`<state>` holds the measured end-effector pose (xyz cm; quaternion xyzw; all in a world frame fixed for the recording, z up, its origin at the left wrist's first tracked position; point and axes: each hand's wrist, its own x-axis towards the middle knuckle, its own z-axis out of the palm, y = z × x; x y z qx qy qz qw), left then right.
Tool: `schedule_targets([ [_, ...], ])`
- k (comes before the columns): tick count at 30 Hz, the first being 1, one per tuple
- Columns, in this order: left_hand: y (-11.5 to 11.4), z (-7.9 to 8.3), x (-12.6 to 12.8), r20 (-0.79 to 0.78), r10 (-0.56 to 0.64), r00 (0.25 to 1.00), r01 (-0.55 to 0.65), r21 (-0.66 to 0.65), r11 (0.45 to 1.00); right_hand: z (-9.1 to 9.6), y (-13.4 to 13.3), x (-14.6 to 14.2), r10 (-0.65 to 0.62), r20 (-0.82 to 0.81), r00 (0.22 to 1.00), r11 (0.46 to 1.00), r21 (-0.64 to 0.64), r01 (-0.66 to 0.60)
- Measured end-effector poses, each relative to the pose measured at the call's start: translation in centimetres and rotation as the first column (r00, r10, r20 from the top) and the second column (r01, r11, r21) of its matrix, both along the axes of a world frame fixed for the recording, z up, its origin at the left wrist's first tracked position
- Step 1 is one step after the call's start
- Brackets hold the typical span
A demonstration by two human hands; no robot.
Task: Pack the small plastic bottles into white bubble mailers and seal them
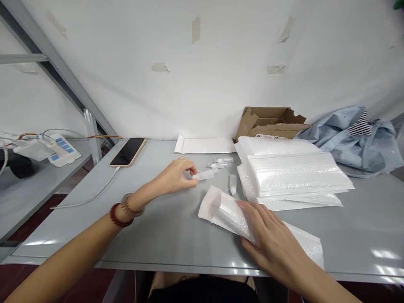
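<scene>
My left hand (176, 176) pinches a small clear plastic bottle (205, 174) by its end, holding it just above the grey table (151, 227). My right hand (268, 240) lies on a white bubble mailer (227, 212) whose mouth gapes open toward the bottle, fingers curled round its upper side. A few more small bottles (222, 162) lie on the table past the left hand, and one (232, 184) stands by the mailer's mouth.
A stack of white bubble mailers (293, 172) sits to the right, with a torn cardboard box (271, 122) and blue cloth (350, 134) behind it. A phone (128, 152) on a cable lies at the left, a flat white envelope (205, 145) by the wall.
</scene>
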<state>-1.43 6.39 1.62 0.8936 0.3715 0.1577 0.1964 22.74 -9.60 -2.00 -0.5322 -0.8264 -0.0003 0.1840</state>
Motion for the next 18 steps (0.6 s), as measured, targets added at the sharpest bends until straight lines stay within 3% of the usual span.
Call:
schedule_targets([
  [4,-2.3,2.3,-1.3,-0.058,-0.147,0.987,0.145,-0.036,0.989,-0.1,0.0,0.2,0.006,-0.01,1.0,0.999,-0.034,-0.006],
  [8,-5.1,1.5,0.6,-0.234,-0.297,0.926,0.333,0.134,0.933,-0.2,0.1,-0.1,0.016,-0.017,1.0,0.999,-0.027,-0.017],
  [10,-5.8,0.8,1.7,-0.184,-0.389,0.902,0.415,0.13,0.901,-0.2,0.0,-0.2,0.022,-0.024,0.999,0.999,-0.025,-0.023],
  [12,-5.9,0.6,2.4,0.007,-0.468,0.884,0.468,0.006,0.884,-0.1,0.0,-0.2,0.017,-0.035,0.999,1.0,-0.023,-0.018],
  [13,-5.8,0.6,2.6,0.126,-0.459,0.88,0.47,-0.078,0.879,-0.1,-0.1,-0.1,0.01,-0.041,0.999,1.0,-0.023,-0.011],
  [15,-5.1,0.8,2.9,0.313,-0.311,0.897,0.392,-0.243,0.887,0.0,-0.2,0.2,-0.003,-0.048,0.999,0.999,-0.032,0.001],
  [18,-3.6,0.8,4.1,0.369,-0.021,0.929,0.17,-0.376,0.911,0.0,-0.2,0.4,0.001,-0.048,0.999,0.998,-0.067,-0.004],
])
